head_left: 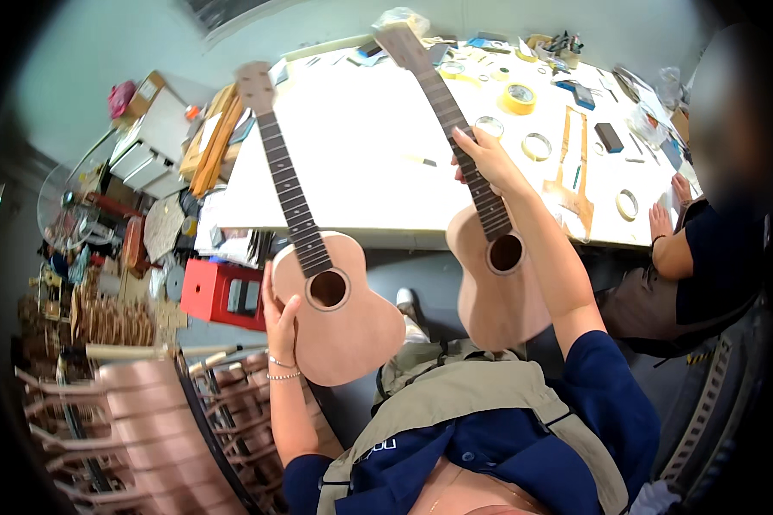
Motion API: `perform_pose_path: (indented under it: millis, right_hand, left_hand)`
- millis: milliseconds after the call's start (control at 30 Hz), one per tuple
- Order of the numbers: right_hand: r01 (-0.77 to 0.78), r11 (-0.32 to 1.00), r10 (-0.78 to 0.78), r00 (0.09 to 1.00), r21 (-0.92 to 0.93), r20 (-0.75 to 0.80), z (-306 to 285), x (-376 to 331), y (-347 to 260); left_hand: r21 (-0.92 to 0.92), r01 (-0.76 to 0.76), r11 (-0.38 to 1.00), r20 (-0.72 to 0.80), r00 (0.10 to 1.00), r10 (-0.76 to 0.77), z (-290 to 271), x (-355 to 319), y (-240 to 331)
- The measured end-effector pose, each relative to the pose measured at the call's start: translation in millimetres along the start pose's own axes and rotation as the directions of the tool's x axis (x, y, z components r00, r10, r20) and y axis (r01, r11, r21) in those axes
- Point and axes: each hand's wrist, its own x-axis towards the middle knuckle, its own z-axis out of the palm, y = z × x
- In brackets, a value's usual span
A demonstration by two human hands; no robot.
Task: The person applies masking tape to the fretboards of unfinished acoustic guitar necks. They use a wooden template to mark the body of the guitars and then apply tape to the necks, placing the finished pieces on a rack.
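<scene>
Two unpainted wooden ukuleles with dark fretboards and no strings are held up in front of me. My left hand (281, 322) holds the left ukulele (356, 343) by the side of its body, thumb by the edge of the top and fingers along the side. Its neck points up and slightly left over the table edge. Around the neck of the right ukulele (481, 292) my right hand (487, 161) is closed, a little above the body. My forearm hides part of that body's right side. The right headstock reaches over the table's far part.
A white worktable (335, 172) bears tape rolls (518, 99), a guitar-shaped template (575, 176) and small tools. A co-worker's hands (664, 219) rest at its right edge. At left are a red box (223, 293) and a rack of wooden ukulele bodies (146, 421).
</scene>
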Motion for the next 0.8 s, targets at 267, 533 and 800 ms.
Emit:
perform_pose_path:
  millis: [267, 533, 800]
  right_hand:
    - [-0.367, 0.922, 0.386, 0.900, 0.126, -0.201, -42, 151, 110]
    - [-0.403, 0.890, 0.444, 0.872, 0.212, -0.206, -33, 252, 151]
    - [-0.245, 0.780, -0.240, 0.733, -0.575, -0.637, -69, 174, 139]
  left_hand:
    - [-0.045, 0.481, 0.876, 0.274, 0.849, -0.452, -13, 214, -110]
    - [0.806, 0.105, 0.582, 0.189, 0.887, -0.422, -26, 346, -128]
    - [0.595, -0.789, 0.155, 0.804, 0.576, -0.148, 147, 339, -139]
